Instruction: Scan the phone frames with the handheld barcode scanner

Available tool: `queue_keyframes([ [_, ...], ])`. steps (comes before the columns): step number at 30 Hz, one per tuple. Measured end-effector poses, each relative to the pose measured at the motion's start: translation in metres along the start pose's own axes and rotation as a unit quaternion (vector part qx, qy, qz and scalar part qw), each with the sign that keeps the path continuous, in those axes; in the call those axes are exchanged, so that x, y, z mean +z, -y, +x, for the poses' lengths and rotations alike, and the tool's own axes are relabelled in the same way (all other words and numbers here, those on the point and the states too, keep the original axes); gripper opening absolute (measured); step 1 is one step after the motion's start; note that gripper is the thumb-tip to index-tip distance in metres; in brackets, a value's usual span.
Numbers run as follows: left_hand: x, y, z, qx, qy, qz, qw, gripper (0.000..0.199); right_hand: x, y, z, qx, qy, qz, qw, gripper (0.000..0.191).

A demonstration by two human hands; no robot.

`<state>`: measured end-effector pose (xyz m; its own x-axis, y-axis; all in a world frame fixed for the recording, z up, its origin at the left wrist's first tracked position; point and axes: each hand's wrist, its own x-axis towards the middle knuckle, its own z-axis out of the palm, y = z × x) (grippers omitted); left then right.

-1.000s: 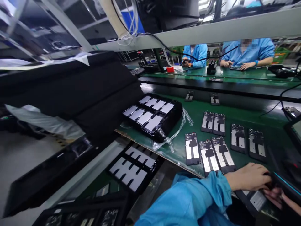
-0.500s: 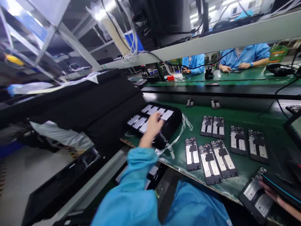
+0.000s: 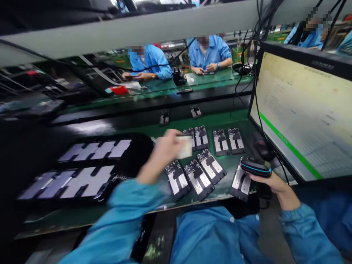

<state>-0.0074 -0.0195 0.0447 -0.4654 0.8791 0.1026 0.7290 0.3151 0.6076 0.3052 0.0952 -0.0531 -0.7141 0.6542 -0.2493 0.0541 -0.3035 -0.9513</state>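
Left hand, one (image 3: 168, 148): it is blurring a little, fingers pinching a pale flat rectangular piece (image 3: 185, 147) above the green bench (image 3: 236, 117).
Right hand, one (image 3: 268, 180): its fingers are closing round a black handheld device with a glowing blue strip (image 3: 255, 168).
Phone bodies, black and silver, backs exposed: I'm counting ten; nine (image 3: 201, 137) are lying ahead of and between the hands, and the tenth phone body (image 3: 238, 185) is lying just left of the right hand, partly under the device. I cannot tell whether they are touching.
Black plastic tray, one (image 3: 90, 163): it is sitting left of the left hand, showing eight grey rectangles (image 3: 103, 149), four per row.
Black-framed monitor, one (image 3: 299, 121): it is standing ahead and right of the right hand.
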Motion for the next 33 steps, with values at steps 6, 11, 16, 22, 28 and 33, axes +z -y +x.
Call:
queue_keyframes([
  [6,0.102,-0.016,0.024,0.108,0.052,-0.082,0.989,0.031,0.007,0.003,-0.003,-0.029,0.046,-0.070,0.996,0.059],
  [11,0.113,-0.016,0.032,0.118,0.056,-0.087,0.988,0.033,0.009,0.003,-0.007,-0.026,0.045,-0.053,0.997,0.064],
  [16,0.104,-0.005,0.035,0.104,0.043,-0.099,0.989,0.033,0.005,0.001,-0.007,-0.025,0.043,-0.024,0.998,0.060],
  [22,0.144,-0.013,-0.003,0.129,0.209,-0.259,0.934,0.034,-0.013,-0.006,0.001,-0.033,0.018,0.093,0.995,0.037],
  [28,0.166,-0.023,-0.030,0.229,0.226,-0.228,0.919,0.025,-0.021,-0.012,0.006,-0.015,0.011,0.138,0.990,0.033],
  [33,0.147,-0.016,-0.012,0.266,0.258,-0.151,0.917,0.024,-0.015,-0.012,0.010,-0.005,0.000,0.142,0.990,0.039],
])
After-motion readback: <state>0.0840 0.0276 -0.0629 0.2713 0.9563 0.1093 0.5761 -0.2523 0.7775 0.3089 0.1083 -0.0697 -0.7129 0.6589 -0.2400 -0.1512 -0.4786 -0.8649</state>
